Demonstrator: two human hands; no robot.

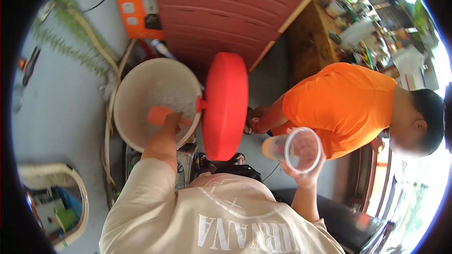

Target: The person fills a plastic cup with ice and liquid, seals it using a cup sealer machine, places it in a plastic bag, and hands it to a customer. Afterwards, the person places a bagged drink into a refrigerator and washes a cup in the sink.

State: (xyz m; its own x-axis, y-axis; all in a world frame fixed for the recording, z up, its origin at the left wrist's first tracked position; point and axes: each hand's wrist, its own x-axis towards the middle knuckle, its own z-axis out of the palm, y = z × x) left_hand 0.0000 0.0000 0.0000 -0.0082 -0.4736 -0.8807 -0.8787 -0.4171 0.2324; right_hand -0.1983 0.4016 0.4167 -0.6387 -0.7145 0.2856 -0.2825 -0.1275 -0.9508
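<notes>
My left hand (173, 121) is wrapped round the handle of an orange-red scoop (159, 115), inside a large round white tub (123, 108). Clear ice-like pieces (174, 94) lie in the tub, beside the scoop. A big round red lid (226, 108) stands on edge at the tub's right rim. In my right hand (307, 175) is a clear plastic cup (302, 150), its round mouth turned toward the camera. Some orange-brown stuff shows at the cup's far end.
A person in an orange shirt (343, 108) stands close on the right. Behind the tub are a red panelled surface (216, 14) and an orange box (136, 7). A cluttered wooden counter (310, 37) is at the upper right. A framed mirror (77, 183) hangs at the lower left.
</notes>
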